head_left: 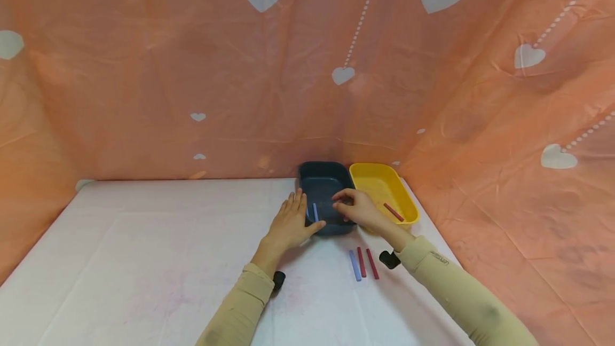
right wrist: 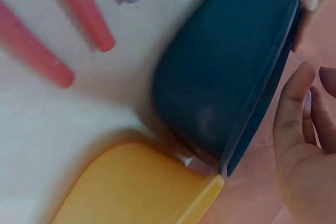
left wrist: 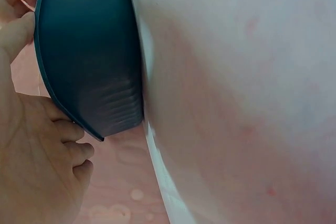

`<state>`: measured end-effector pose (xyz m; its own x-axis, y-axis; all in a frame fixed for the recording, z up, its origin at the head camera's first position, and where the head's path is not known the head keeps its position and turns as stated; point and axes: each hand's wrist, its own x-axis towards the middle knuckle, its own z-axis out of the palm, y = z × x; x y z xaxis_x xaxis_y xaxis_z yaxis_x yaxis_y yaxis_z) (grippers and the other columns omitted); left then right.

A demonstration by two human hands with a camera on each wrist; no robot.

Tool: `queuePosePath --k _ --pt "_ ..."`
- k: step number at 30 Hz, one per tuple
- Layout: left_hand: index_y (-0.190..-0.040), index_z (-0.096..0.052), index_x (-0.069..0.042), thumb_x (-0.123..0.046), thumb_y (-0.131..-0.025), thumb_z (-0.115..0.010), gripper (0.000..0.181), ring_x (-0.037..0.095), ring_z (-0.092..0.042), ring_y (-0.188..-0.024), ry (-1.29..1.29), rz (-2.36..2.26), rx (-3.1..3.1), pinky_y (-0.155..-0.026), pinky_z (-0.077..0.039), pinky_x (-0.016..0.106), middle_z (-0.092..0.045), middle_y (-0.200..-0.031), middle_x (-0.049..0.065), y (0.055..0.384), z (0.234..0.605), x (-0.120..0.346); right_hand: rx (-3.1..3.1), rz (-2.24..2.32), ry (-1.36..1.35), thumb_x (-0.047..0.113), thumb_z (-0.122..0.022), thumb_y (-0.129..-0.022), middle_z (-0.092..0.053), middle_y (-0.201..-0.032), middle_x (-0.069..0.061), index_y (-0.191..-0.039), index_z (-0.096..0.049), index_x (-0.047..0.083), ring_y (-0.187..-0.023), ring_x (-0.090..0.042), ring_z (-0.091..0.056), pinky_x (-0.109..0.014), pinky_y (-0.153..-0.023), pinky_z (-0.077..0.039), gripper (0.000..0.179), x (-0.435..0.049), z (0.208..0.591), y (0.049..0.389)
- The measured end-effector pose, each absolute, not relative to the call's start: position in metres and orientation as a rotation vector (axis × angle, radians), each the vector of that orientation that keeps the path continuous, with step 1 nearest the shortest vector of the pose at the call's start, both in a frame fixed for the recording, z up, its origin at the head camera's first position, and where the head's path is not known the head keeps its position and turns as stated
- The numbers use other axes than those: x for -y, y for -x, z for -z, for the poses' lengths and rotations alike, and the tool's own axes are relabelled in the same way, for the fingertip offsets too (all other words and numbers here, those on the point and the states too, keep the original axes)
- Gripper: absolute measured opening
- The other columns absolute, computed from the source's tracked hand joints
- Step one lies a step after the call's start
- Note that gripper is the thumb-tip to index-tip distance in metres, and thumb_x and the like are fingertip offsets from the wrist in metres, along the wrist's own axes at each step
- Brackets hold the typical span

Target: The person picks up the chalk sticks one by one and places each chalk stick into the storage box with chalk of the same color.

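Note:
My left hand (head_left: 286, 228) rests on the left front rim of a dark blue tub (head_left: 343, 227), its fingers extended and the thumb at the near edge. Inside that tub lies a blue chalk-like stick (head_left: 315, 212), with part of another showing by the left fingers. Over the tub's right side hovers my right hand (head_left: 360, 210), fingers loosely bent and apart from the thumb; nothing shows between them in the right wrist view. One blue stick (head_left: 354, 265) and two red sticks (head_left: 361, 262) lie on the table in front of the tub.
A yellow tub (head_left: 410, 215) stands against the dark one's right side, holding a red stick (head_left: 394, 212). The white-covered table (head_left: 168, 250) ends at an orange curtain (head_left: 230, 95) with white hearts behind and at the sides. Black wrist cameras (head_left: 389, 259) hang below both wrists.

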<state>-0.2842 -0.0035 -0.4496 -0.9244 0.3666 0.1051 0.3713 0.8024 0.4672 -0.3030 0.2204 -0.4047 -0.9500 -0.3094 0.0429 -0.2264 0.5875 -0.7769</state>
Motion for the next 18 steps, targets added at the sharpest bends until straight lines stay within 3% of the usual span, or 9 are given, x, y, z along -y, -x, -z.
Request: queuePosePath --k 11,18 --pt "-0.162 -0.022 0.007 -0.062 -0.100 -0.057 0.099 0.040 -0.013 -0.159 0.609 0.768 2.971 -0.128 -0.016 0.051 -0.012 -0.172 0.022 0.286 0.453 0.002 -2.724 1.362 0.494 0.009 -0.070 -0.097 -0.066 -0.088 -0.011 -0.115 -0.067 -0.008 -0.064 -0.021 -0.060 -0.022 -0.060 -0.054 0.025 -0.255 0.408 0.277" --pt "-0.162 -0.020 0.006 -0.063 -0.100 -0.056 0.100 0.039 -0.012 -0.159 0.603 0.776 2.979 -0.128 -0.014 0.050 -0.009 -0.173 0.020 0.285 0.451 0.003 -2.677 1.386 0.357 0.007 -0.069 -0.099 -0.069 -0.099 -0.019 -0.120 -0.067 -0.009 -0.071 -0.024 -0.062 -0.028 -0.066 -0.059 0.026 -0.275 0.417 0.260"
